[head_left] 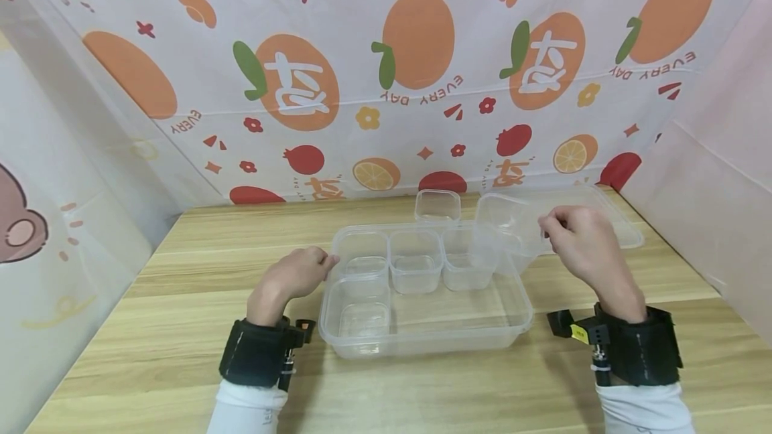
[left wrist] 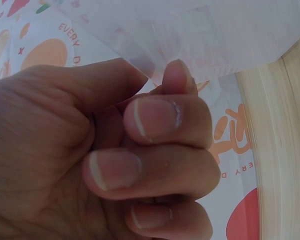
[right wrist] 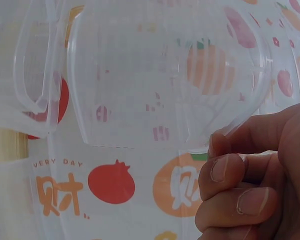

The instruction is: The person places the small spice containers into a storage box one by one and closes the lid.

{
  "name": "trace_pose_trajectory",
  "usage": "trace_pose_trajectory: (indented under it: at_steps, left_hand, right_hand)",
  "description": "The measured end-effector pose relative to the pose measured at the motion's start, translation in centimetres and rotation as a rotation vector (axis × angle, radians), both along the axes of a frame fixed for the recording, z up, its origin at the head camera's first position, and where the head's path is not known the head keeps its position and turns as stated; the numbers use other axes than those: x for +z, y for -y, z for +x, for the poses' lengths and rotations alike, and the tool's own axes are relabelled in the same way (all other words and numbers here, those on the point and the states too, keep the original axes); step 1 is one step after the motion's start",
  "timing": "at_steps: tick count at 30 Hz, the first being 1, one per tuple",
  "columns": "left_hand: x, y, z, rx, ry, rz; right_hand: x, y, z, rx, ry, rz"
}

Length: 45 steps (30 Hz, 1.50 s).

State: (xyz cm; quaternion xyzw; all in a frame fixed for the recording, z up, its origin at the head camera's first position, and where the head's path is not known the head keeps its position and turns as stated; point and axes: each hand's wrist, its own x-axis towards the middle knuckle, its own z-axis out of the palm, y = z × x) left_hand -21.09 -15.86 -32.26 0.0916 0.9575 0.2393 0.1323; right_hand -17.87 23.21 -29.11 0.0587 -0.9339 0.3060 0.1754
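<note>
A large clear plastic box (head_left: 446, 341) stands on the table, with several small clear containers (head_left: 416, 280) inside it along the back and at the front left. My left hand (head_left: 295, 276) pinches the box's left rim between thumb and forefinger; in the left wrist view the thumb and forefinger meet at the clear plastic edge. My right hand (head_left: 582, 240) pinches the edge of another small clear container (right wrist: 135, 75), held tilted above the box's back right corner. Its lower part overlaps the box wall, so whether they touch I cannot tell.
Behind the box stands one more small container (head_left: 437, 205). A flat clear lid (head_left: 609, 220) lies at the back right of the table (head_left: 229, 286). A fruit-printed cloth (head_left: 362, 86) hangs behind the table, with pale cloth on both sides.
</note>
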Motion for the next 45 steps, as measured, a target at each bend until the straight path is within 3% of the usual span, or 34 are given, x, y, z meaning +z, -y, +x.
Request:
trace_pose_trajectory:
  at_steps: [45]
  left_hand:
    - [0.0,-0.1,0.1,0.003,0.005,-0.006]
  right_hand:
    - [-0.6,4.6,0.2,0.134,0.031,0.057]
